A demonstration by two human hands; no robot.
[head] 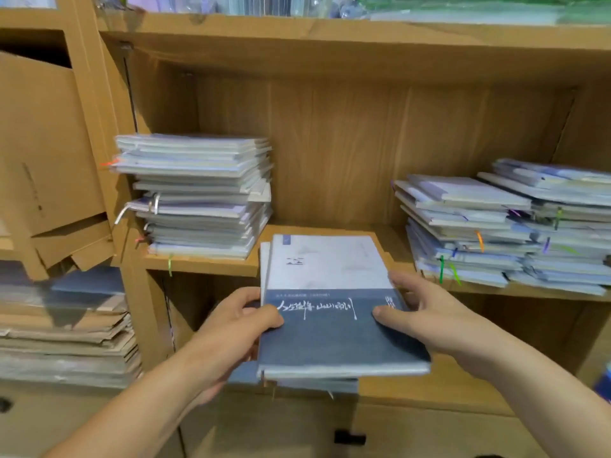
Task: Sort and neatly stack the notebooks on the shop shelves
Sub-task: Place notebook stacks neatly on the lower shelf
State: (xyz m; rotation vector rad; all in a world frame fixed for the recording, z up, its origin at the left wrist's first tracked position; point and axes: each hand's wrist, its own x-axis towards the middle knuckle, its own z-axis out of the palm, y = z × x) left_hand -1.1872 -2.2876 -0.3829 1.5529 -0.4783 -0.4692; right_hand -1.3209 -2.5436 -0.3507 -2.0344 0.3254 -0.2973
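Note:
I hold a small stack of notebooks [330,312] in front of the wooden shelf [205,264]; the top cover is pale grey above and dark blue below with white script. My left hand [231,328] grips its left edge, thumb on the cover. My right hand [426,315] grips the right edge, thumb on top. The stack's far end reaches over the shelf's bare middle. A tall pile of notebooks [198,196] stands at the shelf's left. Two uneven piles [463,226] [568,226] lie at its right.
A cardboard box [43,143] with hanging flaps fills the compartment to the left, above flattened cardboard and papers [66,338]. The upper shelf [330,28] carries plastic-wrapped goods. Below is another open compartment and a drawer front [350,438].

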